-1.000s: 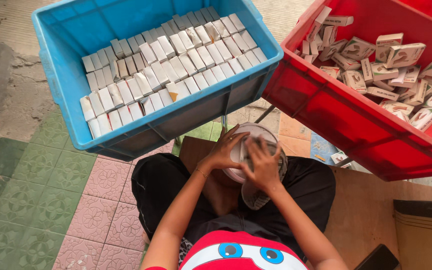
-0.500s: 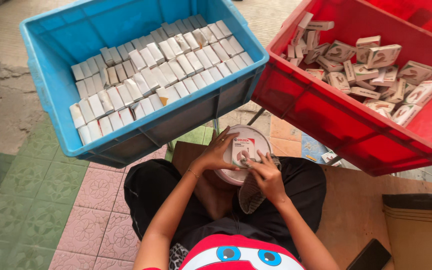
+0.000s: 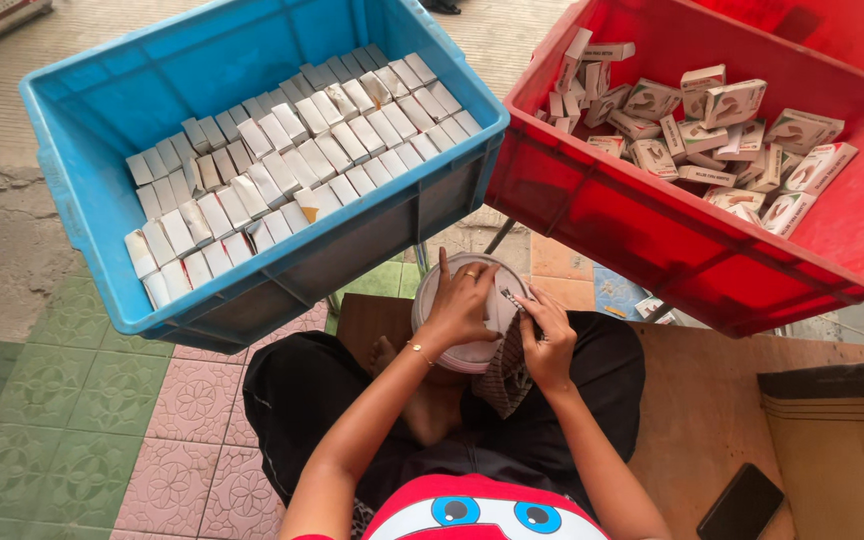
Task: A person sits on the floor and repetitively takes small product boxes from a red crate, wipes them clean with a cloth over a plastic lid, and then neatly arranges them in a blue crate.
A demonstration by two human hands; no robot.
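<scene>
Wooden board (image 3: 712,400) on tiled floor (image 3: 62,400) carries a black phone (image 3: 740,502) and cardboard box (image 3: 842,440)

the floor (image 3: 72,420) was green and pink patterned tile, giving way to bare grey concrete (image 3: 2,230) further out. a brown wooden board (image 3: 712,400) lay to the right, a cardboard box (image 3: 842,440) on it. daylight was even.
</scene>
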